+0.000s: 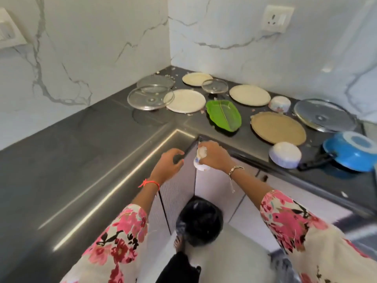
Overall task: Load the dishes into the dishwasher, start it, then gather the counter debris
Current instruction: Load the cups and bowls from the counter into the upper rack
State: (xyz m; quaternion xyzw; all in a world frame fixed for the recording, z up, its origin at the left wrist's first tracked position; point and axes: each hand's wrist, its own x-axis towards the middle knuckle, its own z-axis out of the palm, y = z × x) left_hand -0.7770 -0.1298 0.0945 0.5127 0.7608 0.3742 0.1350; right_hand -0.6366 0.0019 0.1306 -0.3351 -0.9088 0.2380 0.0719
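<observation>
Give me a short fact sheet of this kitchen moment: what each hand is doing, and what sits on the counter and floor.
right hand: grips a small white bowl, tilted, over the bin
left hand: beside the bowl, fingers curled, holding nothing that shows
bin: black liner, on the floor below the hands
counter: dark grey, crumbs near the corner
dishes on counter: green leaf plate, blue pan, glass lids, cream plates, two upturned bowls
</observation>
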